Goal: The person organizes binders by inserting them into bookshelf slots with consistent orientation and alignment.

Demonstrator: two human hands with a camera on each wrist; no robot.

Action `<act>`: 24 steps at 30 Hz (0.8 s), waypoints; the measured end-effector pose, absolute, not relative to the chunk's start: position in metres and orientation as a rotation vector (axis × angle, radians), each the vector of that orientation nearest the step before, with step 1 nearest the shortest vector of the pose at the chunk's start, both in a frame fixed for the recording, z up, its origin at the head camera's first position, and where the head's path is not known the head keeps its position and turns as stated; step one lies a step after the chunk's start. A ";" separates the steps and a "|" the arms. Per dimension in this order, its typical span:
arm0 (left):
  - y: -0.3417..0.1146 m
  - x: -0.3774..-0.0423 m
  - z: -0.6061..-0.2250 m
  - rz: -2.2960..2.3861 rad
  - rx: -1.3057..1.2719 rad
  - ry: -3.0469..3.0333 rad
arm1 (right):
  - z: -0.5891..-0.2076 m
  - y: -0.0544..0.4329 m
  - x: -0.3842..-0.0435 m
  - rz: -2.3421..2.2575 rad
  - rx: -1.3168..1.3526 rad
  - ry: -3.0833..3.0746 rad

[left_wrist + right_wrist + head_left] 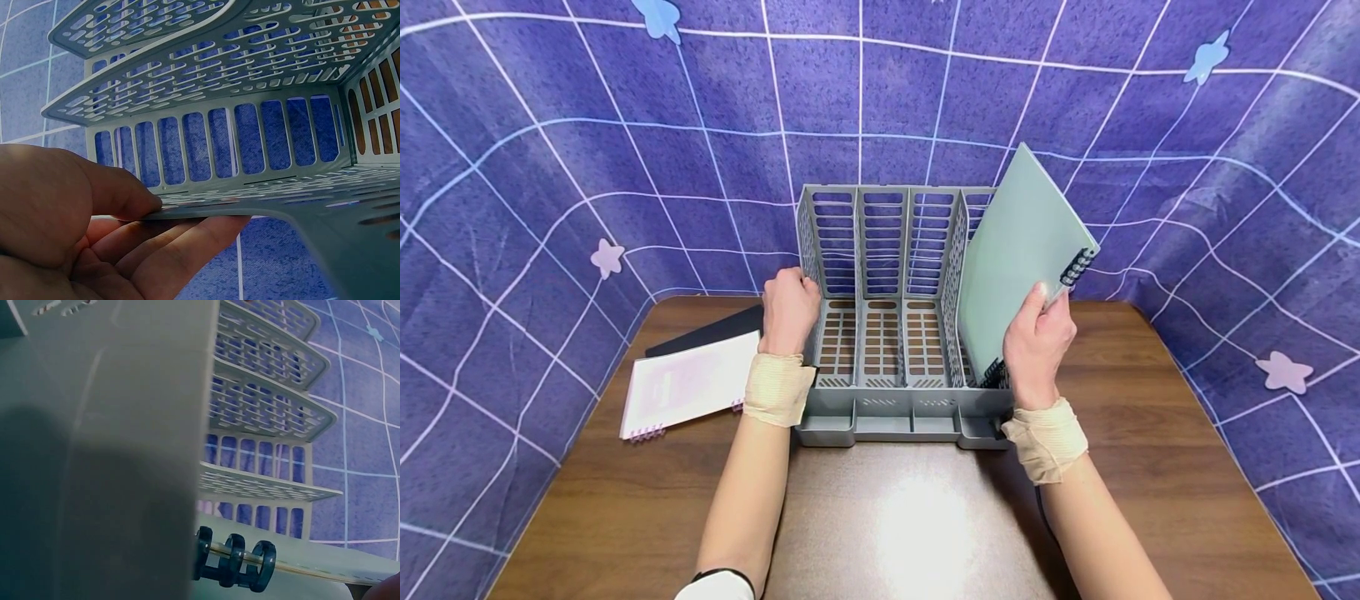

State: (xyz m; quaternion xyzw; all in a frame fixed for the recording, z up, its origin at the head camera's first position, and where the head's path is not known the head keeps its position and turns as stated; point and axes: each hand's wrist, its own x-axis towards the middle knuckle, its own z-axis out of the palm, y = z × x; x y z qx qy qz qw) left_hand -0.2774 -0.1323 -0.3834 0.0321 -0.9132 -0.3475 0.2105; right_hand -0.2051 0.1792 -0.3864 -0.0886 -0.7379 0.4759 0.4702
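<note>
A grey plastic file rack (882,400) with upright slotted dividers stands on the table. My left hand (792,310) pinches the rack's left side panel; in the left wrist view the thumb (128,195) lies on the inner face and the fingers are beneath it. With my right hand (1039,342) I grip a pale green notebook (1022,242) with black ring binding, thumb on its cover. It leans tilted at the rack's rightmost compartment, its lower corner down inside. The right wrist view shows its black rings (234,559) beside the rack's front; that hand is almost entirely out of that view.
Left of the rack, a white notebook (688,383) with pinkish rings lies partly over a dark flat item (707,329). The wooden table (1157,433) ends against a purple gridded cloth (715,100) behind and at both sides. A cable (1043,512) runs beside the right forearm.
</note>
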 end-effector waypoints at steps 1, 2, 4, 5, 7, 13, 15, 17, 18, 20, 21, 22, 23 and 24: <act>-0.132 -0.278 -0.383 -0.966 0.086 -2.537 | -0.388 0.179 -0.205 1.165 -0.222 -1.811; -0.132 -0.278 -0.383 -0.969 0.083 -2.534 | -0.389 0.179 -0.206 1.160 -0.228 -1.814; -0.132 -0.278 -0.383 -0.972 0.081 -2.530 | -0.392 0.178 -0.206 1.153 -0.235 -1.822; -0.132 -0.278 -0.383 -0.972 0.080 -2.529 | -0.394 0.177 -0.206 1.150 -0.240 -1.824; -0.133 -0.278 -0.384 -0.973 0.082 -2.527 | -0.397 0.176 -0.207 1.147 -0.248 -1.828; -0.133 -0.278 -0.383 -0.970 0.086 -2.531 | -0.405 0.172 -0.209 1.150 -0.257 -1.839; -0.132 -0.278 -0.384 -0.968 0.093 -2.539 | -0.407 0.171 -0.209 1.145 -0.260 -1.844; -0.132 -0.278 -0.384 -0.966 0.102 -2.549 | -0.408 0.170 -0.209 1.143 -0.267 -1.846; -0.132 -0.279 -0.384 -0.964 0.104 -2.554 | -0.409 0.169 -0.209 1.142 -0.271 -1.848; -0.132 -0.279 -0.384 -0.959 0.106 -2.558 | -0.410 0.168 -0.209 1.140 -0.277 -1.852; -0.132 -0.279 -0.384 -0.957 0.104 -2.557 | -0.411 0.167 -0.209 1.141 -0.278 -1.853; -0.132 -0.279 -0.384 -0.955 0.104 -2.557 | -0.411 0.167 -0.208 1.143 -0.279 -1.853; -0.132 -0.279 -0.384 -0.953 0.101 -2.554 | -0.412 0.166 -0.208 1.145 -0.280 -1.853; -0.132 -0.280 -0.384 -0.949 0.097 -2.552 | -0.412 0.166 -0.208 1.148 -0.281 -1.851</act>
